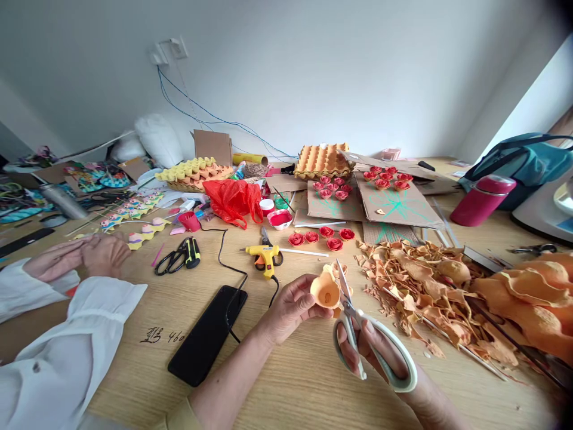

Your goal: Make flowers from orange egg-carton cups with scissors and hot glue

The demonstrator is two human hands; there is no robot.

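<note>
My left hand (293, 301) is closed around an orange egg-carton cup (325, 290), holding it up over the wooden table (286, 382). My right hand (371, 352) grips white-handled scissors (358, 322) through the loops, and the blades point up and touch the cup's right edge. A heap of orange carton scraps (416, 280) lies just right of both hands. Several finished red paper roses (320, 236) sit in a row beyond the cup.
A black phone (208, 334) with a cable lies left of my left arm. A yellow glue gun (266, 257), black scissors (176, 257), red bag (233, 200), egg trays (322, 160), cardboard sheets with roses (398, 203) and a pink bottle (483, 200) fill the table. Another person's clasped hands (80, 254) in white sleeves rest at left.
</note>
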